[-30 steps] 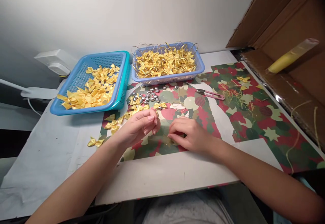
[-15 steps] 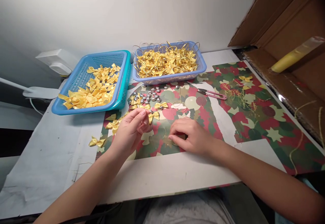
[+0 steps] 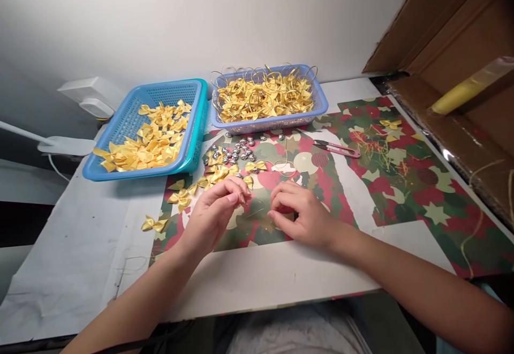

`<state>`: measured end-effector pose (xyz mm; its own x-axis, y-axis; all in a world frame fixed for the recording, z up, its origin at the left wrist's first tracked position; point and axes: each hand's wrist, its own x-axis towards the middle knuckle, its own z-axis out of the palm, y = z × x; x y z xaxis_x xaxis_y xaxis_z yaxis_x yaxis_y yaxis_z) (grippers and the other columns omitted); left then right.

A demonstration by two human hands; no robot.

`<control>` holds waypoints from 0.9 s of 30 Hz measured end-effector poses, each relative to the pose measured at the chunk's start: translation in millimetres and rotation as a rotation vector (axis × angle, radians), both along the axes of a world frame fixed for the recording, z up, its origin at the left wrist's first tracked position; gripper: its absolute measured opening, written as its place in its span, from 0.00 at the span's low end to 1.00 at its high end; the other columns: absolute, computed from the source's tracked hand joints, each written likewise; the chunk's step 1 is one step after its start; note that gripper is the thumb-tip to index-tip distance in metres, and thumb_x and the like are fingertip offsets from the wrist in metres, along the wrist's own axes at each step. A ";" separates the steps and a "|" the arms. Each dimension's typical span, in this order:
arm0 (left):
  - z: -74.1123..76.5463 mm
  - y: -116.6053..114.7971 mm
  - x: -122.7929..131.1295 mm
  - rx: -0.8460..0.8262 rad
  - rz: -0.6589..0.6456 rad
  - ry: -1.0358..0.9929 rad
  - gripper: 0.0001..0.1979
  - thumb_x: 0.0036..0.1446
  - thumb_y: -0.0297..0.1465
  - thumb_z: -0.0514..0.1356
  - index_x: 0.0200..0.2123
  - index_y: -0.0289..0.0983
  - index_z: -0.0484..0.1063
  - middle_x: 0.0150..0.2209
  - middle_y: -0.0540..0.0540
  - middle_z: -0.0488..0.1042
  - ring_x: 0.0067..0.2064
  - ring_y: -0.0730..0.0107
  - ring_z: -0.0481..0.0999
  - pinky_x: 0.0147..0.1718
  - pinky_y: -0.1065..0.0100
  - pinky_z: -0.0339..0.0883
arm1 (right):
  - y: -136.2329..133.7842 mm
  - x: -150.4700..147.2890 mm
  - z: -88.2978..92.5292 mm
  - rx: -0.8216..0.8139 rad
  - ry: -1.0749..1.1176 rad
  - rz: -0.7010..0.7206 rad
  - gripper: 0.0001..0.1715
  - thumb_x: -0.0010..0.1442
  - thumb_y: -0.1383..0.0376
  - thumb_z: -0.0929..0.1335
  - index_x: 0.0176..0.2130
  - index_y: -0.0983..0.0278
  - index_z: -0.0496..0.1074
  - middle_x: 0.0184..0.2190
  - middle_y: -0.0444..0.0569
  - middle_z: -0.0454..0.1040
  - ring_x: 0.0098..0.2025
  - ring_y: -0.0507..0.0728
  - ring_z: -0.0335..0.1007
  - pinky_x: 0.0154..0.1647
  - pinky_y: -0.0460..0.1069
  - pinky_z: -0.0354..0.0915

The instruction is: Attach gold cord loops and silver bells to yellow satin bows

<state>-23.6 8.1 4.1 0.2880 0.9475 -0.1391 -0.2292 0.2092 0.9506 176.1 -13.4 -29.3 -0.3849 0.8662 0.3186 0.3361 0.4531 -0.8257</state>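
My left hand [image 3: 217,209] is above the patterned sheet [image 3: 257,231], thumb and fingertips pinched together; what lies between them is too small to make out. To its right, my right hand [image 3: 301,212] rests low over the sheet with fingers curled and thumb drawn in, and its grip is hidden. A thin pale line, perhaps a thread [image 3: 255,212], shows between the two hands. Just beyond my left hand lie several yellow ribbon bows [image 3: 219,173], one of them a bow [image 3: 256,167] with a silver bell on it. Loose silver bells [image 3: 243,148] are scattered behind them.
A blue basket [image 3: 90,169] at the left holds yellow bows; another basket [image 3: 269,125] at the back holds bows with gold rings. Pink-handled thread snips [image 3: 337,149] and yellow thread scraps [image 3: 379,148] lie to the right, before a cardboard box [image 3: 453,38].
My left hand has moved a little right and down, closer to my right hand, its fingertips now pointing toward it. My right hand has barely moved.
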 end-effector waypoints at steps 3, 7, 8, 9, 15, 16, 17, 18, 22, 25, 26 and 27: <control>0.7 -2.6 -2.0 -0.001 -0.097 -0.105 0.07 0.51 0.33 0.67 0.26 0.36 0.76 0.30 0.46 0.73 0.32 0.68 0.71 0.31 0.69 0.67 | -1.3 -1.8 -1.5 -0.036 0.010 -0.020 0.12 0.58 0.71 0.65 0.25 0.62 0.62 0.27 0.46 0.68 0.31 0.53 0.62 0.34 0.50 0.60; 3.4 -5.8 -1.9 -0.136 -0.259 -0.223 0.13 0.54 0.42 0.65 0.32 0.36 0.76 0.27 0.46 0.73 0.29 0.68 0.71 0.28 0.70 0.67 | -2.2 -2.8 -2.8 -0.104 0.021 -0.087 0.11 0.59 0.71 0.65 0.25 0.62 0.62 0.27 0.46 0.68 0.29 0.52 0.61 0.30 0.48 0.59; 3.9 -6.5 -1.0 -0.183 -0.289 -0.237 0.15 0.55 0.43 0.65 0.32 0.36 0.75 0.26 0.47 0.72 0.27 0.70 0.69 0.27 0.71 0.65 | -2.2 -3.0 -2.9 -0.110 0.021 -0.106 0.11 0.59 0.71 0.65 0.26 0.62 0.62 0.27 0.46 0.68 0.29 0.52 0.61 0.30 0.48 0.59; 4.2 -7.2 0.2 -0.230 -0.311 -0.243 0.15 0.56 0.44 0.64 0.32 0.36 0.75 0.25 0.48 0.71 0.25 0.73 0.66 0.25 0.72 0.63 | -2.1 -3.2 -3.0 -0.109 0.019 -0.122 0.11 0.59 0.71 0.65 0.25 0.62 0.61 0.26 0.46 0.67 0.29 0.52 0.61 0.29 0.48 0.59; -0.5 -11.3 9.7 -0.332 -0.236 -0.053 0.17 0.55 0.42 0.66 0.27 0.36 0.67 0.19 0.56 0.57 0.21 0.79 0.51 0.21 0.76 0.48 | -1.5 -4.4 -3.3 -0.105 0.024 -0.171 0.12 0.58 0.71 0.65 0.25 0.62 0.60 0.25 0.44 0.65 0.27 0.51 0.60 0.27 0.47 0.58; -2.2 -12.0 11.1 -0.318 -0.219 -0.033 0.17 0.55 0.43 0.66 0.27 0.36 0.67 0.19 0.57 0.54 0.21 0.79 0.49 0.20 0.76 0.47 | -1.7 -4.5 -3.1 -0.118 0.035 -0.178 0.12 0.58 0.71 0.65 0.25 0.62 0.61 0.25 0.44 0.65 0.27 0.51 0.60 0.27 0.47 0.58; -3.9 -12.6 12.4 -0.307 -0.203 -0.024 0.18 0.55 0.44 0.65 0.28 0.37 0.66 0.19 0.58 0.51 0.21 0.79 0.47 0.20 0.76 0.45 | -2.0 -4.6 -2.6 -0.134 0.048 -0.186 0.12 0.58 0.71 0.65 0.25 0.62 0.61 0.25 0.44 0.65 0.26 0.51 0.59 0.26 0.46 0.58; -5.6 -13.3 13.5 -0.298 -0.186 -0.023 0.18 0.56 0.44 0.65 0.28 0.37 0.65 0.19 0.59 0.49 0.20 0.80 0.45 0.20 0.76 0.44 | -2.3 -4.6 -2.0 -0.154 0.062 -0.194 0.12 0.58 0.71 0.65 0.25 0.62 0.61 0.25 0.44 0.65 0.26 0.50 0.59 0.26 0.46 0.58; -12.0 -17.6 15.2 -0.264 -0.133 -0.016 0.19 0.57 0.45 0.64 0.27 0.38 0.63 0.19 0.60 0.47 0.19 0.80 0.43 0.19 0.76 0.43 | -3.4 -4.7 1.3 -0.233 0.096 -0.220 0.13 0.59 0.70 0.66 0.24 0.63 0.62 0.24 0.44 0.65 0.26 0.50 0.58 0.25 0.45 0.57; -15.9 -22.2 13.4 -0.233 -0.108 -0.009 0.21 0.57 0.46 0.64 0.24 0.37 0.62 0.18 0.59 0.49 0.19 0.81 0.47 0.19 0.75 0.46 | -3.0 -4.9 2.8 -0.265 0.107 -0.235 0.13 0.59 0.70 0.66 0.23 0.63 0.62 0.23 0.43 0.64 0.25 0.50 0.57 0.24 0.45 0.57; -16.8 -23.7 12.4 -0.216 -0.105 -0.004 0.21 0.57 0.45 0.65 0.24 0.37 0.63 0.18 0.58 0.53 0.19 0.80 0.51 0.20 0.75 0.50 | -2.7 -5.0 2.9 -0.273 0.111 -0.237 0.14 0.59 0.70 0.66 0.23 0.63 0.62 0.22 0.42 0.64 0.24 0.50 0.57 0.24 0.45 0.57; -17.5 -25.0 11.4 -0.194 -0.115 0.005 0.20 0.57 0.45 0.65 0.24 0.37 0.65 0.20 0.56 0.58 0.21 0.79 0.57 0.22 0.75 0.54 | -2.4 -5.0 2.9 -0.280 0.116 -0.239 0.13 0.59 0.70 0.66 0.23 0.63 0.63 0.22 0.42 0.65 0.24 0.50 0.58 0.24 0.45 0.57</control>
